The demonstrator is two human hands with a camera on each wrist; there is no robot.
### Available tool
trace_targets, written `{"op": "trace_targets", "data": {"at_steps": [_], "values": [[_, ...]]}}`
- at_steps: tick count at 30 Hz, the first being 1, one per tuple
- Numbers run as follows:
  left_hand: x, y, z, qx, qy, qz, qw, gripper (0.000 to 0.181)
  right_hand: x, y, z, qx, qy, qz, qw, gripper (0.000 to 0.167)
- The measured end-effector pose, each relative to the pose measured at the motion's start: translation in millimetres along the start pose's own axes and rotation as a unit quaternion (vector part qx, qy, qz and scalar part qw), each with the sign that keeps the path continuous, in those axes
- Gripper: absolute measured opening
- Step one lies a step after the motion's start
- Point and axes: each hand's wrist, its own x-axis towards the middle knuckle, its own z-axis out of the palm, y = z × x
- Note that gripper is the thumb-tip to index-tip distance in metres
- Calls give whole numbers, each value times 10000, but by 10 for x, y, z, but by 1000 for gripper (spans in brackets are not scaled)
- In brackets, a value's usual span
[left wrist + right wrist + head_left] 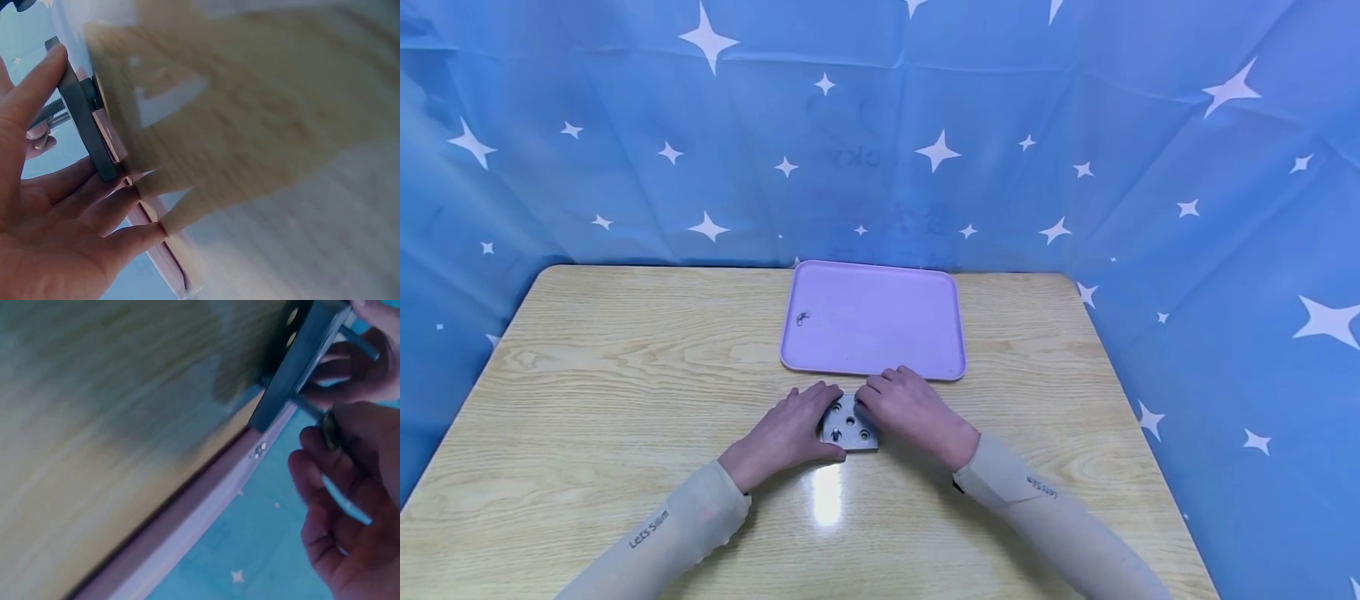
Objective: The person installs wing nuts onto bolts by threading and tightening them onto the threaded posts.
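Observation:
A grey metal plate (856, 443) with several holes lies on the table near the middle. My left hand (790, 427) grips it from the left, with the thumb at the near edge and fingers at the far edge. In the right wrist view, threaded bolts stand up from the plate, one bolt (361, 342) bare at its end. On the other bolt, the fingertips of my right hand (913, 408) pinch a small brass-toned nut (330, 430). From the left wrist view it looks winged, but its exact shape is partly hidden by my fingers.
Just beyond the plate lies a shallow purple tray (880, 321), with a small metal piece (802, 318) at its left side. The wooden table (625, 400) extends to both sides. A blue curtain (865, 125) with white stars hangs behind it.

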Motion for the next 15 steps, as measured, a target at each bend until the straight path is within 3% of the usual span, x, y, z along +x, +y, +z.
{"op": "trace_targets", "data": {"at_steps": [5, 8, 12, 15], "values": [[0, -1, 6, -18, 44, 29, 10000, 87, 28, -64, 14, 549, 26, 571, 9969, 11], [-2, -3, 9, 18, 52, 60, 10000, 87, 16, -52, -21, 714, -106, 671, 9951, 22], [-10, -5, 9, 105, 84, 125, 9998, 88, -32, 30, -104, 737, -407, 320, 9959, 42], [-8, -7, 9, 133, 108, 139, 9998, 87, -66, 102, -161, 640, -680, -201, 9954, 41]]}}
